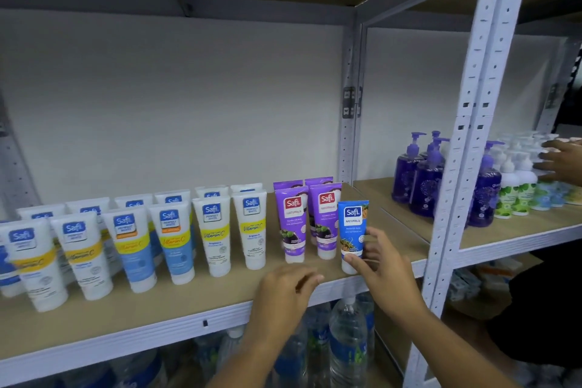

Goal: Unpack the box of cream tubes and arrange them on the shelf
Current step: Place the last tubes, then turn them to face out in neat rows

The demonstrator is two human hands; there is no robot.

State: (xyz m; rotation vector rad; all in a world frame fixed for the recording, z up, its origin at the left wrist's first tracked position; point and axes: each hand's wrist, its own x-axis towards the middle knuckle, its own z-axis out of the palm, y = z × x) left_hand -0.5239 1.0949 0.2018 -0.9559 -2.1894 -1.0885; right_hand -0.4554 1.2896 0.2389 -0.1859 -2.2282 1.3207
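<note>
A blue cream tube (353, 230) stands cap-down near the front right of the wooden shelf (157, 309). My right hand (381, 264) holds its lower end between thumb and fingers. My left hand (288, 288) hovers over the shelf's front edge with loosely curled fingers and holds nothing. Purple tubes (293, 224) stand in two short rows just left of the blue one. Further left stand several white, yellow and blue tubes (214, 236) in rows. No box is in view.
A white perforated upright (472, 135) divides this bay from the right one, where purple pump bottles (422, 176) and white pump bottles (516, 183) stand. Another person's hand (560, 164) reaches among them. Water bottles (346, 340) fill the shelf below.
</note>
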